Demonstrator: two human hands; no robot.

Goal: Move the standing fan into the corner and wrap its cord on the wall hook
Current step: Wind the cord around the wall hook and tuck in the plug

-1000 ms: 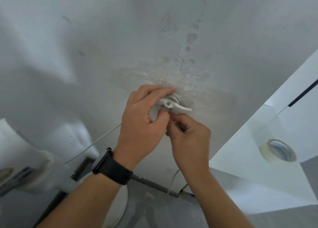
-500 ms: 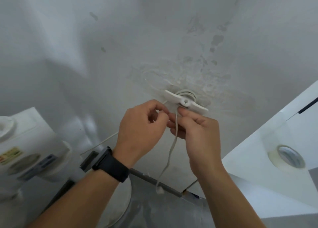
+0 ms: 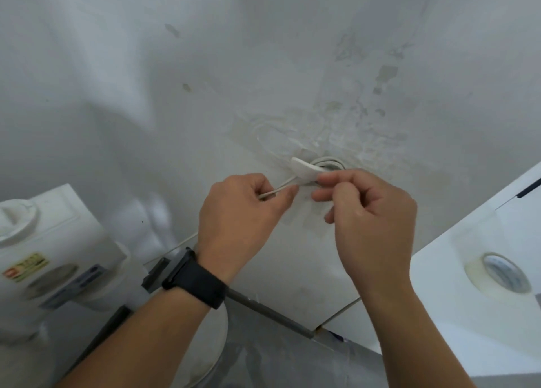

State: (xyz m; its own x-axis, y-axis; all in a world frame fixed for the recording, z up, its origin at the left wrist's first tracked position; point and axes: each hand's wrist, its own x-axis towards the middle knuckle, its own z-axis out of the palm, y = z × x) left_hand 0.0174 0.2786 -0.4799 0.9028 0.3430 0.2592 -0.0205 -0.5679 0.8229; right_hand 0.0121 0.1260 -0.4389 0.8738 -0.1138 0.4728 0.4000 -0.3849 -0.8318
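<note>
1. Up on the scuffed white wall (image 3: 146, 65), a white plastic cleat-shaped wall hook (image 3: 304, 168) carries several turns of thin white fan cord (image 3: 329, 163) behind it.
2. Left hand (image 3: 240, 221), with a black wristband (image 3: 194, 282), pinches a stretch of the cord just left of the hook.
3. Right hand (image 3: 369, 215) has its fingers curled, fingertips at the hook's right end; what it pinches is hidden.
4. White standing fan (image 3: 52, 264) stands at lower left; its yellow and red label is too blurred to read.
5. A roll of clear tape (image 3: 497, 273) lies on the white worktop (image 3: 439, 329) at right.
</note>
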